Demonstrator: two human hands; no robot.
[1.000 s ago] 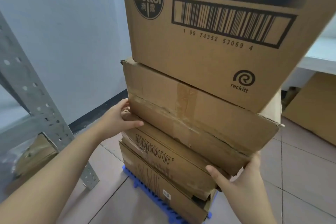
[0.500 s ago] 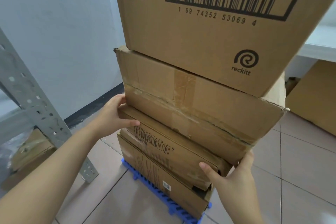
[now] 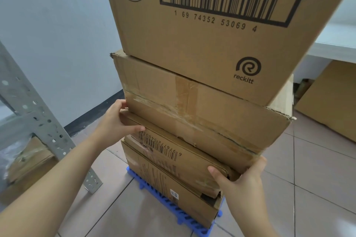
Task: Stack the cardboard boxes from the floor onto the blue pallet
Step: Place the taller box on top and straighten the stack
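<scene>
- Four cardboard boxes stand stacked on the blue pallet: two flattened barcode cartons at the bottom, a taped box above them, and the Dettol box on top.
- Our left hand cups the taped box's near left corner, fingers curled under its edge.
- Our right hand supports the opposite lower corner, thumb spread.
- We judge this load is being settled; a brown carton by the far wall may remain.
</scene>
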